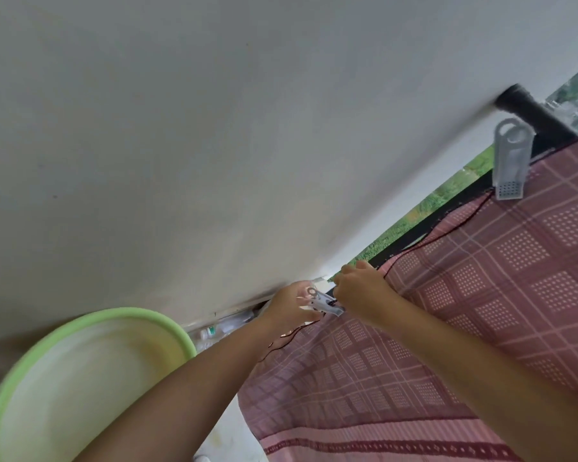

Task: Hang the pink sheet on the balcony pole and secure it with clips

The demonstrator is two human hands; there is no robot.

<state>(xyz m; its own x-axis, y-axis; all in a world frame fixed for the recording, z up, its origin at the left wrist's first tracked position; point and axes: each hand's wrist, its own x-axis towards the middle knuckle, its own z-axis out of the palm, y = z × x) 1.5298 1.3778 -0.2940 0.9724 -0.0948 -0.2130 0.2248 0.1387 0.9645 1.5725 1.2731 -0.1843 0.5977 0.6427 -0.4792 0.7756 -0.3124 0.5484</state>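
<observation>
The pink checked sheet [464,311] hangs over the black balcony pole [528,108], which runs from upper right down toward my hands. A large white clip [509,158] sits clamped on the sheet's top edge near the pole's far end. My left hand [292,306] holds a second white clip [324,303] against the sheet's near edge. My right hand [364,293] pinches the sheet's top edge just beside that clip. Loose dark threads trail from the hem.
A light green plastic basin [80,378] sits at lower left, close under my left forearm. A plain white wall [214,145] fills the upper left. Some plastic bottles [214,333] lie at the wall's base. Greenery shows beyond the railing.
</observation>
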